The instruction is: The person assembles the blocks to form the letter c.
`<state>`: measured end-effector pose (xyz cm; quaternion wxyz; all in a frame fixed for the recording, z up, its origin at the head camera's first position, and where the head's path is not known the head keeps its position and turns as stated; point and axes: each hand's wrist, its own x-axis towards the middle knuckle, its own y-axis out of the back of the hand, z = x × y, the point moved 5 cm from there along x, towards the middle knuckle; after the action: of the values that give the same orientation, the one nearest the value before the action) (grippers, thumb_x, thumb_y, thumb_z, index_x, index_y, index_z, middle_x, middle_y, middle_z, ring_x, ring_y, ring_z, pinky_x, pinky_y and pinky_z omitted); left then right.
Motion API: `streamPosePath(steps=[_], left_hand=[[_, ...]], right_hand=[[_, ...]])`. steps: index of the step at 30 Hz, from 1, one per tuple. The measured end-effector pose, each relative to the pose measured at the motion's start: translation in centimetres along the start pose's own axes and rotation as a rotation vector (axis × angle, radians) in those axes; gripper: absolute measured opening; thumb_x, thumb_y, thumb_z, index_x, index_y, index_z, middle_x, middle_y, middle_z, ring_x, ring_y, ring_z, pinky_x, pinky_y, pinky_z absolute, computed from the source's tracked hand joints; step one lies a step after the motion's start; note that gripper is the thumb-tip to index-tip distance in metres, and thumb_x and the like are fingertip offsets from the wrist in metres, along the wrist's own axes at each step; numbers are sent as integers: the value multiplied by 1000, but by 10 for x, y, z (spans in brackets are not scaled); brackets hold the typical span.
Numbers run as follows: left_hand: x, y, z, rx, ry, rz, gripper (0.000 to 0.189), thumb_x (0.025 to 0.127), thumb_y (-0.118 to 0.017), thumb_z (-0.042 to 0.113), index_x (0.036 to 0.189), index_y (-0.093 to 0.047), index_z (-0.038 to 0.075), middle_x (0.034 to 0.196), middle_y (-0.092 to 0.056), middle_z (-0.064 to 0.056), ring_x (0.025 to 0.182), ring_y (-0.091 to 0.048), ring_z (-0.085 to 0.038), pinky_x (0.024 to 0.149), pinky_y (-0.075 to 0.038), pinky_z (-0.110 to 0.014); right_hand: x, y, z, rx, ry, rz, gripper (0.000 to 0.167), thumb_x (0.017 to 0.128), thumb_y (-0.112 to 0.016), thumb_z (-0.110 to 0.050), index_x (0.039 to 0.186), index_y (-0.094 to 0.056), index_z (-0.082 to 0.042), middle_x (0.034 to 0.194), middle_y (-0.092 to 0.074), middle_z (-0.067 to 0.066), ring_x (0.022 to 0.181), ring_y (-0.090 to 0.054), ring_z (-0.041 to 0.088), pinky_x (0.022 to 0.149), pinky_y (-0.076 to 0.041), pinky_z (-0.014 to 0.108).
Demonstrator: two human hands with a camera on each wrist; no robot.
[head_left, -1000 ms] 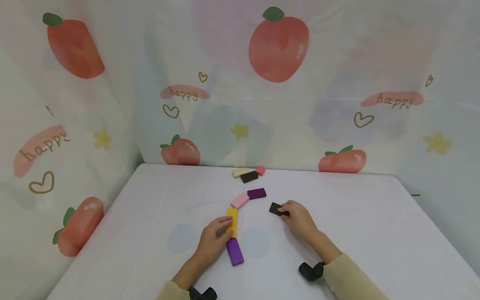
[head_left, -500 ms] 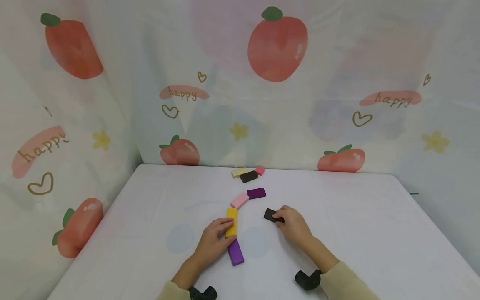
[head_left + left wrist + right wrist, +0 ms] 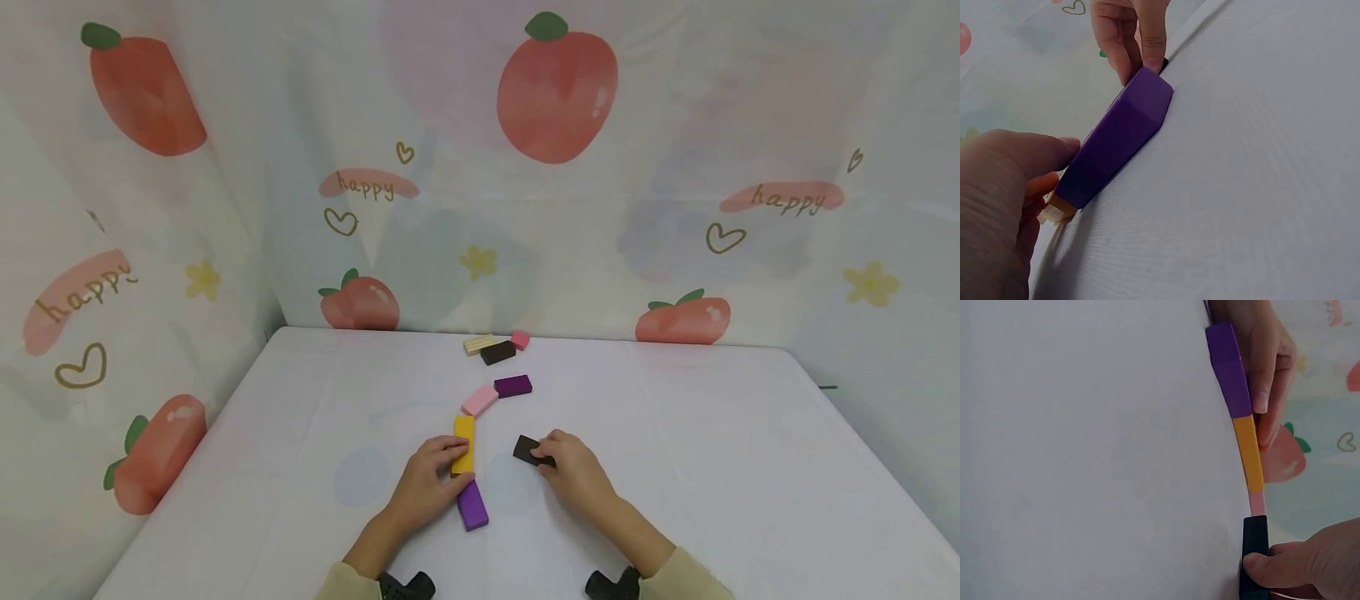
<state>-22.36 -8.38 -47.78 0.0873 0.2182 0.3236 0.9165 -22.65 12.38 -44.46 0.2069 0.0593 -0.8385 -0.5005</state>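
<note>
My right hand (image 3: 581, 477) pinches a flat black block (image 3: 527, 449) between thumb and fingers, a short way right of a row of blocks. The right wrist view shows the thumb lying along this block's face. My left hand (image 3: 429, 483) is on the left side of the row, fingertips touching the yellow block (image 3: 463, 450). Its thumb tip lies at the joint between the yellow block and the purple block (image 3: 1116, 137). Farther along, a pink block (image 3: 480, 401) and a dark purple block (image 3: 513, 386) continue the line in a bend.
Near the table's back edge lie a cream ribbed block (image 3: 478, 344), a dark brown block (image 3: 498, 353) and a small coral-pink block (image 3: 520, 340). Cloth walls with fruit prints (image 3: 557, 98) rise behind and left of the white table (image 3: 675, 433).
My right hand has brought the black block toward me and leftward, closer to the row. My left thumb has shifted slightly right, and the near purple block has turned a little.
</note>
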Motion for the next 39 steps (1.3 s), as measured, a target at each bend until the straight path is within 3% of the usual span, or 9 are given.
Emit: streamPosePath(steps=[22, 33, 39], left_hand=[[0, -2, -3, 1, 23, -4, 40, 81, -72, 23, 114, -64, 3, 117, -56, 3, 114, -47, -18, 95, -41, -37], [0, -3, -4, 5, 14, 1, 41, 80, -72, 24, 114, -65, 3, 117, -57, 3, 114, -47, -17, 95, -41, -37], [0, -2, -5, 14, 19, -2, 41, 81, -72, 26, 114, -65, 3, 117, -57, 3, 114, -47, -18, 96, -40, -37]], right_hand=[[-24, 0, -24, 8, 83, -17, 23, 65, -77, 5, 84, -72, -6, 89, -62, 1, 85, -59, 19, 77, -51, 33], [-44, 4, -33, 22, 243, -9, 24, 63, -78, 5, 84, -71, -6, 89, -62, 0, 82, -58, 16, 73, -52, 29], [-46, 4, -36, 29, 234, -30, 23, 65, -77, 5, 85, -71, -6, 90, -62, 0, 84, -58, 16, 75, -51, 29]])
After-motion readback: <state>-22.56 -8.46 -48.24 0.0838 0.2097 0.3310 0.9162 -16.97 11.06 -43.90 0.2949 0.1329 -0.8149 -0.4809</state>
